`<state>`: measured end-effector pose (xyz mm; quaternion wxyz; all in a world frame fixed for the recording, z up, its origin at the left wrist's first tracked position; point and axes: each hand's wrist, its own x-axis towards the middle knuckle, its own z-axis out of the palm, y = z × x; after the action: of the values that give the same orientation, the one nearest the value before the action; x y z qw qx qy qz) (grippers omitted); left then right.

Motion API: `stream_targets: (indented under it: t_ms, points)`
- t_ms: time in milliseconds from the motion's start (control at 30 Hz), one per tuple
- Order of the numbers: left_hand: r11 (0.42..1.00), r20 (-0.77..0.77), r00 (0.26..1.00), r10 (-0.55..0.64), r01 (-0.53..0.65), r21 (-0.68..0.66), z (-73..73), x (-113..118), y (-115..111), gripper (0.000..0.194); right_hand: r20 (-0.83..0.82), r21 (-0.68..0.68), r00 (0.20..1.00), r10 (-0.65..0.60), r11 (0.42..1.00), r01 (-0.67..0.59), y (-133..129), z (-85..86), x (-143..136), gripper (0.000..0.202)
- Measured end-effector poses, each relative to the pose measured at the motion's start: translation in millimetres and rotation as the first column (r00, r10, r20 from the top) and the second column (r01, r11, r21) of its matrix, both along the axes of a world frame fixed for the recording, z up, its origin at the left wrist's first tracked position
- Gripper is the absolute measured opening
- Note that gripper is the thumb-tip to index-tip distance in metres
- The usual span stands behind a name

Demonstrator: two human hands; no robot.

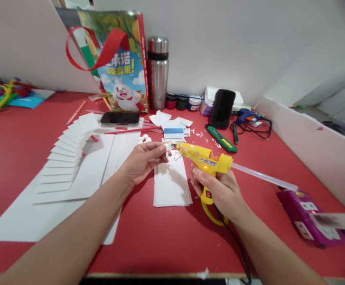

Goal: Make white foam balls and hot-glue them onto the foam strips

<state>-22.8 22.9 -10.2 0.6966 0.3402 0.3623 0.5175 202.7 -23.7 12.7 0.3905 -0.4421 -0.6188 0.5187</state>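
Between the thumb and fingers of my left hand [144, 160] is a small white piece [168, 147]. My right hand [218, 188] is wrapped round the handle of a yellow glue gun [197, 153], whose orange light is lit. Its nozzle points left, right at the white piece; whether they touch I cannot tell. A clear glue stick [264, 177] sticks out of the gun's back. Below the nozzle lies a stack of white paper [172, 184]. Small white round pieces [144, 138] rest just behind my left hand.
White card steps [61, 160] stand on white sheets at the left. Behind are a phone [120, 118], a bag [120, 79], a steel flask [158, 75], paint jars [182, 102] and a green cutter [221, 138]. A purple power strip [307, 217] sits right; the gun's cord hangs over the front edge.
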Motion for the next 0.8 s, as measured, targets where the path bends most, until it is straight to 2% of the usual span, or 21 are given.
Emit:
stream_targets:
  t_ms: [167, 300, 433, 600, 800]
  points:
    - [1.000, 0.022, 1.000, 0.017, -0.017, 0.002, -1.2, 0.0, 1.1, 0.026, 0.027, -0.037, 1.000, -0.014, 0.999, 0.015, -0.3, 0.6, -0.2, 0.035]
    - [1.000, 0.023, 1.000, 0.004, -0.005, 0.001, -0.2, -0.1, 0.5, 0.026, 0.028, 0.000, 1.000, -0.004, 1.000, 0.004, -0.3, 2.2, 0.8, 0.040]
    - [1.000, 0.017, 1.000, 0.000, 0.000, -0.005, 0.1, -0.3, -0.1, 0.026, 0.033, 0.036, 0.998, -0.049, 0.998, 0.048, 0.5, 2.9, 1.6, 0.040]
    - [1.000, 0.033, 0.999, -0.002, 0.003, -0.007, 0.3, -0.2, 0.2, 0.026, 0.024, 0.019, 0.999, -0.022, 1.000, 0.021, 0.1, 3.0, 0.5, 0.041]
    - [0.998, 0.096, 0.995, 0.025, -0.020, -0.052, 1.5, -0.3, 0.3, 0.025, -0.121, -0.019, 0.992, -0.031, 0.999, 0.029, 0.8, 1.4, 1.1, 0.036]
